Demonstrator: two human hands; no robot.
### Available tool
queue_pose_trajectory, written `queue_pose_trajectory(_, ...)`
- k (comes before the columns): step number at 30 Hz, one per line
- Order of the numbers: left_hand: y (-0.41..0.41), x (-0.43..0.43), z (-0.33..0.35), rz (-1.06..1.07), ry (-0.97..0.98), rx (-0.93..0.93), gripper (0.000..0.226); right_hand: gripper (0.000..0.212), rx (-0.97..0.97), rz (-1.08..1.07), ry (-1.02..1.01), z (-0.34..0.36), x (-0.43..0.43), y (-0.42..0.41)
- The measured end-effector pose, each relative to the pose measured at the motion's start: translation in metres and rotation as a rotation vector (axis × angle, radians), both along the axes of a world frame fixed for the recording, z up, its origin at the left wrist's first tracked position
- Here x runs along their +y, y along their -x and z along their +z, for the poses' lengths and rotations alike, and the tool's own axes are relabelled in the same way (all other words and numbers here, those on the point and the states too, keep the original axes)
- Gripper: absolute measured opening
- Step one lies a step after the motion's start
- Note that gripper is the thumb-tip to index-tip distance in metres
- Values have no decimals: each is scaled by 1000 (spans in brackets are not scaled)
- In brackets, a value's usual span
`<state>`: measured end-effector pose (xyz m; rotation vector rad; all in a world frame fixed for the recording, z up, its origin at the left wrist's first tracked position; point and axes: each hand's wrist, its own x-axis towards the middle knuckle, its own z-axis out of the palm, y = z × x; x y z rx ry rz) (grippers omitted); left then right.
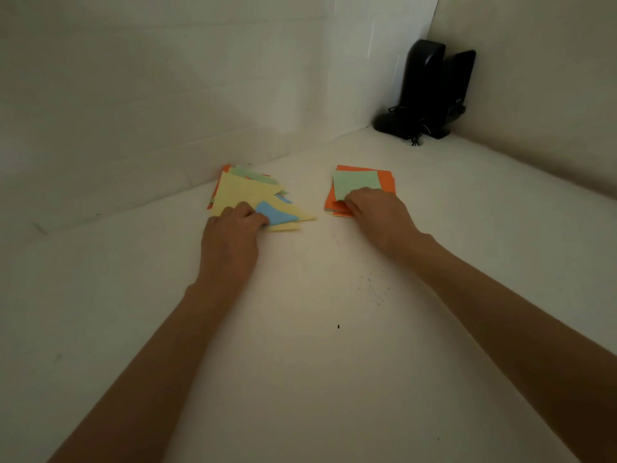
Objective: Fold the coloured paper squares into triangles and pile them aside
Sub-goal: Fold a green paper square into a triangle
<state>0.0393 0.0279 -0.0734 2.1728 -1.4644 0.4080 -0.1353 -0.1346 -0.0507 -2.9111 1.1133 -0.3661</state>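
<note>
A loose pile of folded triangles (243, 192), yellow on top with green and orange beneath, lies at the back left of the white table. My left hand (233, 232) holds a blue folded triangle (275, 213) at the pile's near edge, fingers curled on its corner. To the right sits a stack of paper squares (387, 182), orange showing, with a light green square (355, 183) on top. My right hand (377, 210) rests on the stack's near edge, fingers curled onto the green square's near corner, which they hide.
White walls (167, 95) meet the table (317, 329) close behind both piles. A black device with cables (427, 95) stands in the far right corner. Small dark specks (374, 289) mark the table in front of my right forearm.
</note>
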Motion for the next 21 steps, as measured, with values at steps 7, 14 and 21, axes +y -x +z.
queue_pose_trajectory(7,3,0,-8,100,-34,5,32,22,-386,-107,-376,8,0,14)
queue_pose_trajectory(14,63,-3,33,-239,382,1091,27,21,-762,372,253,15,41,38)
queue_pose_trajectory(21,81,-6,29,-411,373,1824,20,19,-665,675,200,-11,72,47)
